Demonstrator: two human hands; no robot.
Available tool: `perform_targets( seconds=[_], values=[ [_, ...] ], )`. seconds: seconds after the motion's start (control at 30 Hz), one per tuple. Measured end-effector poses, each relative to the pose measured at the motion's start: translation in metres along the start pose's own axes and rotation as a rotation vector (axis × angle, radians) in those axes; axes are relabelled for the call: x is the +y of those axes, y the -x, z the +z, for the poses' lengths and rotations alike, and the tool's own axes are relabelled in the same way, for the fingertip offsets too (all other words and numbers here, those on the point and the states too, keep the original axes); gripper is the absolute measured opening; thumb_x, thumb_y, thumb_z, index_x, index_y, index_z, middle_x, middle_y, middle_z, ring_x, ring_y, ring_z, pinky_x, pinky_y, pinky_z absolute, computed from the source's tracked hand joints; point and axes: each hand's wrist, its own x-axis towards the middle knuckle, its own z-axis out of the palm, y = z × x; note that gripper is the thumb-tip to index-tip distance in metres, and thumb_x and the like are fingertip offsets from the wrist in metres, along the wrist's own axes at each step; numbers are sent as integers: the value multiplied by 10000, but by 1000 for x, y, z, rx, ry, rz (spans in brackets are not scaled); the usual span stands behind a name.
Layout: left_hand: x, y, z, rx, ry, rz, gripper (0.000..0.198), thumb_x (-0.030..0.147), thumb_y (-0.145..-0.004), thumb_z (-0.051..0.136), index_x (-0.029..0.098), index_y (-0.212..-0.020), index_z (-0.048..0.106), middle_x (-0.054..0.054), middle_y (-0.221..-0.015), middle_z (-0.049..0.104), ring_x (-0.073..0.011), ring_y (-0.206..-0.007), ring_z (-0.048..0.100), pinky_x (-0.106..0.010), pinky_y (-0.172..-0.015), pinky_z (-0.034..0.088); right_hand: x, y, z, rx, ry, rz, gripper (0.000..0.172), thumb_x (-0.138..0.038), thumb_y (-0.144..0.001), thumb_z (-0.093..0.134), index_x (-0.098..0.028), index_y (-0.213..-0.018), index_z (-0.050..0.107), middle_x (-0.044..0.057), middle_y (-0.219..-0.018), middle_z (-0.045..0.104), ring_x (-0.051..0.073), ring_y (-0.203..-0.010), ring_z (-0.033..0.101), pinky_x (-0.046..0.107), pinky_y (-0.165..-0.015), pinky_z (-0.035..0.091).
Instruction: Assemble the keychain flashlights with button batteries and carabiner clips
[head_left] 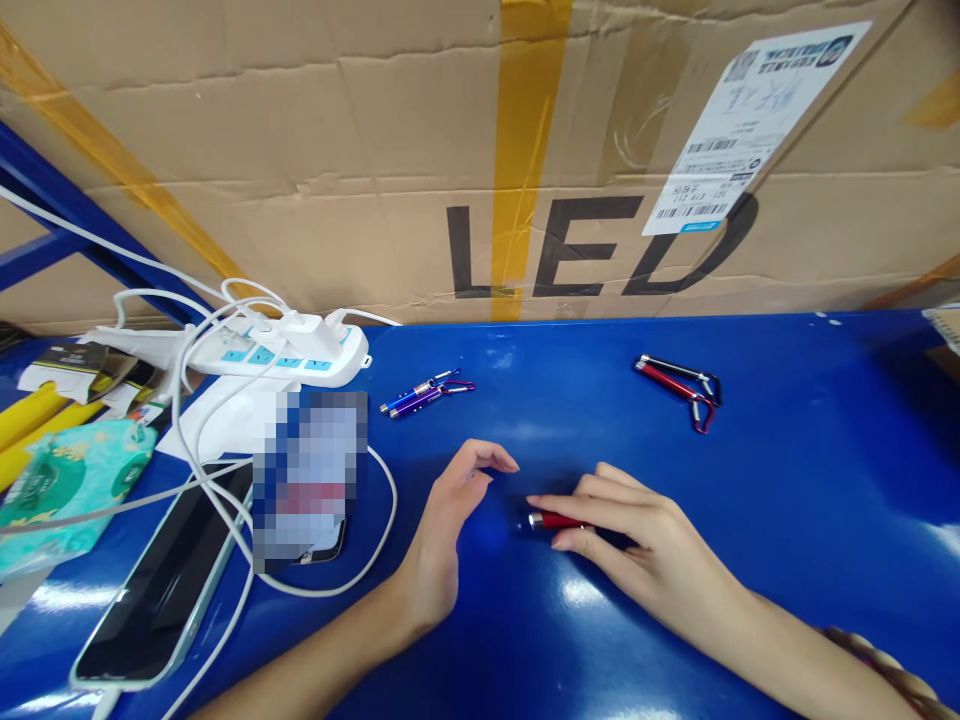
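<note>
In the head view my right hand (630,530) is closed around a small red flashlight (556,520), low over the blue table. The flashlight's silver end points left and glows, while its rear part is hidden by my fingers. My left hand (454,520) is held to the left of it, fingers curved and apart, with nothing in them. Beyond my left hand lie a blue mini flashlight (409,397) and a purple one (421,399), side by side with carabiner clips. Farther right, a red flashlight (670,382) and a black one (679,366) lie together, also with clips.
A white power strip (345,362) with tangled cables stands at the back left. Nearer are a black-screened phone (161,590), a pixelated device (311,480) and a teal tissue pack (82,485). A large cardboard box (360,180) lines the rear of the blue table (787,500).
</note>
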Motion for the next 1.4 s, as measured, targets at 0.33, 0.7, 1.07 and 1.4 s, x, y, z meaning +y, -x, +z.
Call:
perform_targets(
  seconds=[0.33,0.7,1.07,1.4],
  values=[
    [1,0,1,-18,31,-16,276,316,-880,329,169,-897,562,-79,-959,549,-252,-984,477,-329,-863,346,-1,1,-1,-1,7,2,280,-324,-920,473,-213,-1103,652,42,-804,668,145,-689,541,277,-623,472],
    [2,1,3,-27,28,-16,277,292,-884,316,169,-891,564,-77,-949,546,-247,-980,477,-324,-862,349,-1,-1,0,24,22,-14,199,-349,-848,589,-237,-964,706,26,-709,645,138,-627,510,264,-568,454],
    [5,1,3,-26,40,-26,261,274,-888,318,162,-883,553,-71,-937,536,-232,-966,475,-313,-859,337,2,1,2,2,50,-62,265,-316,-899,510,-179,-1073,655,38,-766,657,146,-658,530,276,-600,472],
    [6,-2,0,-6,4,-17,278,272,-887,302,157,-877,555,-73,-931,544,-229,-954,492,-318,-863,354,3,1,1,-34,103,-68,309,-301,-940,423,-180,-1131,634,48,-802,662,152,-701,574,281,-637,508]
  ],
)
